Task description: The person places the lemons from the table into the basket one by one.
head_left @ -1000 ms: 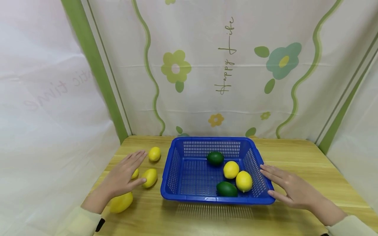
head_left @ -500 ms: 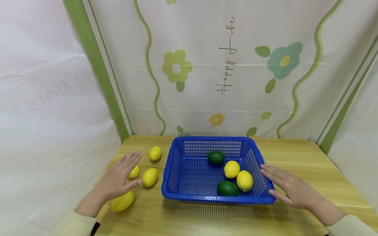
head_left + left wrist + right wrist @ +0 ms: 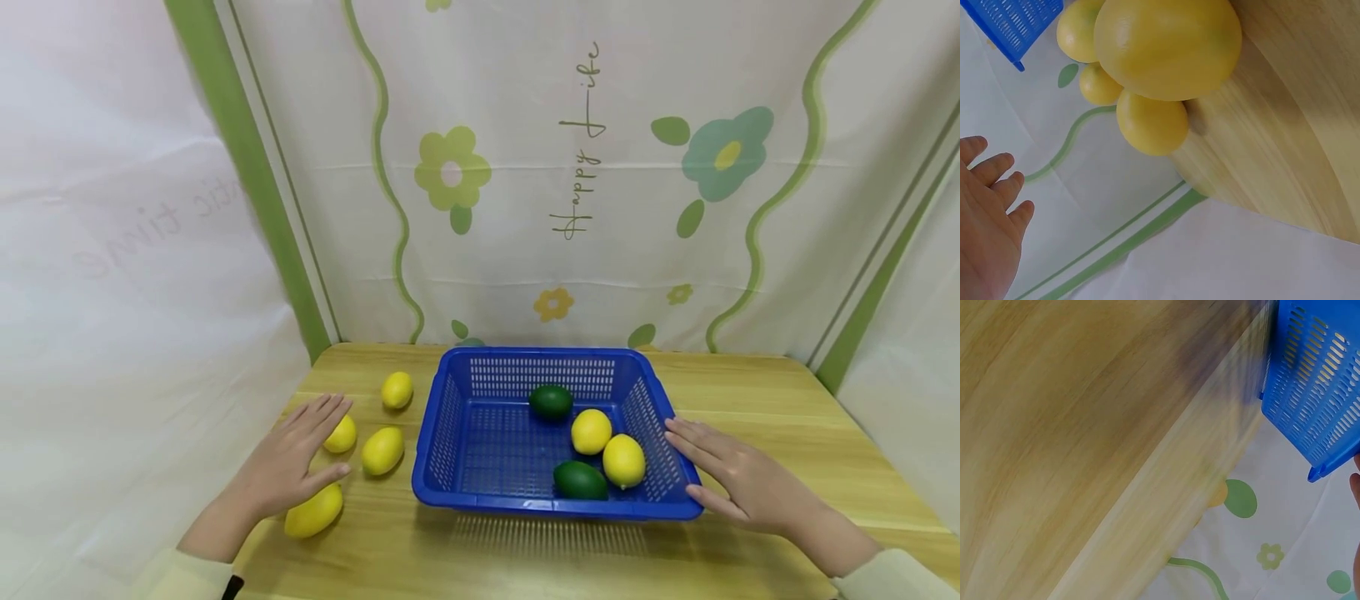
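Observation:
My left hand [image 3: 281,462], fingers straight, hovers palm down over the left side of the table, holding nothing. Around it lie several lemons: one in front [image 3: 313,510], one partly behind the fingertips [image 3: 341,435], one to the right [image 3: 382,451] and one farther back [image 3: 397,390]. In the left wrist view a large lemon [image 3: 1166,47] shows well away from the hand [image 3: 988,225]. My right hand [image 3: 742,483] has straight fingers, their tips at the right rim of a blue plastic basket [image 3: 495,505]. In the basket are two lemons [image 3: 624,461] and two dark green oval fruits [image 3: 581,481].
The basket stands mid-table on a light wooden table [image 3: 360,550]. A white curtain [image 3: 510,83] with printed flowers hangs behind the back edge, and white cloth [image 3: 112,350] closes off both sides. Bare wood [image 3: 825,450] lies beyond the right hand.
My left hand has drawn back to the left, away from the right-hand lemon, uncovering more of the lemon by its fingertips. The right hand stays at the basket rim; the fruits have not moved.

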`<control>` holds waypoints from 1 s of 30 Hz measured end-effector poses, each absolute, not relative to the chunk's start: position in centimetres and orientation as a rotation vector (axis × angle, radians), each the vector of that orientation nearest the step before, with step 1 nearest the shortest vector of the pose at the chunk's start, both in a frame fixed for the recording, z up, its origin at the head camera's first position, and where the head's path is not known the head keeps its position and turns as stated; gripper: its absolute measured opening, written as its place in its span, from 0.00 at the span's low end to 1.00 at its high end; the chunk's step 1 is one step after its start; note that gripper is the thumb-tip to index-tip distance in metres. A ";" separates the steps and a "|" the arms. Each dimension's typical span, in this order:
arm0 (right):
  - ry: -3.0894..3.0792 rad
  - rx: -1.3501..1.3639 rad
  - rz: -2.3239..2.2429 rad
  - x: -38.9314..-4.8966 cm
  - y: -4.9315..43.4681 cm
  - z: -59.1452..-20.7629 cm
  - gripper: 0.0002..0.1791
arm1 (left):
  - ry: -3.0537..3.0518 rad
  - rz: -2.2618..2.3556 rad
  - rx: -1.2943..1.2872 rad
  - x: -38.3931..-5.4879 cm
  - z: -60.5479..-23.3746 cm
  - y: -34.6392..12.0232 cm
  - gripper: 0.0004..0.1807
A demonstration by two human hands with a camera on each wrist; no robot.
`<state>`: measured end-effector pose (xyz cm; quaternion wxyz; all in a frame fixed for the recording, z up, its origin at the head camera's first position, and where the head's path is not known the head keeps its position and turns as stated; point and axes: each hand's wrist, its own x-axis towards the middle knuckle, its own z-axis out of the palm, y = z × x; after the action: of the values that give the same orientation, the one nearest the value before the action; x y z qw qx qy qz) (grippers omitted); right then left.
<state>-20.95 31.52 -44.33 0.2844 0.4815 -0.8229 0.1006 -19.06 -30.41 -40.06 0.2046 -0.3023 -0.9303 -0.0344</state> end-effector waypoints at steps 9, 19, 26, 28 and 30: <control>-2.254 1.274 0.254 -20.8 31.6 -44.1 0.33 | -2.631 -0.083 -0.781 -18.5 -40.3 -31.2 0.44; -2.231 1.278 0.270 -20.9 31.5 -44.3 0.33 | -2.587 -0.068 -0.799 -18.3 -40.7 -32.3 0.44; -2.223 1.282 0.273 -20.9 31.5 -44.3 0.33 | -2.643 -0.108 -0.739 -17.8 -41.1 -32.5 0.44; -2.241 1.280 0.267 -20.8 31.6 -44.2 0.33 | -2.665 -0.127 -0.716 -17.7 -41.3 -32.6 0.43; -2.255 1.279 0.263 -20.8 31.6 -44.2 0.33 | -2.673 -0.139 -0.705 -17.6 -41.5 -32.6 0.42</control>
<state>-20.82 31.62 -44.19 0.2648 0.4733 -0.8346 0.0972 -17.59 -32.64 -41.48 0.1857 -0.2503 -0.9489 -0.0493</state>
